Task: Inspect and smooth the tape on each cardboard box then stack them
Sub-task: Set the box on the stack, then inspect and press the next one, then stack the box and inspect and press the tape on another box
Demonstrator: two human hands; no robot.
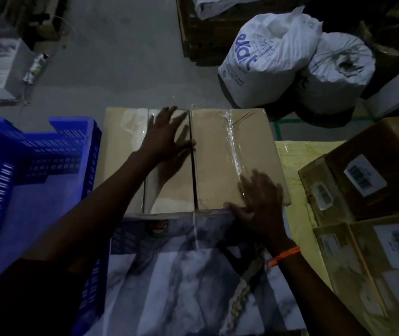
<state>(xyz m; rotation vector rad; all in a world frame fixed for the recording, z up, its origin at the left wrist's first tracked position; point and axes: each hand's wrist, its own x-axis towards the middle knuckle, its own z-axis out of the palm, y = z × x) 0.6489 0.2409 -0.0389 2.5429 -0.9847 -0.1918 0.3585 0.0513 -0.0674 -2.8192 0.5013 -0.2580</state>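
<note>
Printed carton (169,263): nearest of all, just this side of the right box (215,161), which appears to rest on it
Right hand (254,202): spread flat on the right box's near right corner, fingers straight and pressing, gripping nothing; somewhat blurred
Tape (233,141): a clear strip down the right box, from under the right hand to the far edge, wrinkled near the far end
Left hand (167,139): flat and loose on the left box (120,141), beside the dark gap that parts it from the right box, thumb at that gap, holding nothing
Key relation: the right box's long side and its tape both lead away from the person, so smoothing likely means pushing the right hand, the nearer one, straight outward
Edges: the left box lies close alongside; a pale sheet (295,166) shows just right of the right box
Room: blue crate (23,166) hems the left, labelled boxes (363,180) the right; bare floor lies beyond the far edge
Far: white sacks (266,59), beyond and right of the right box, apart from it
</note>
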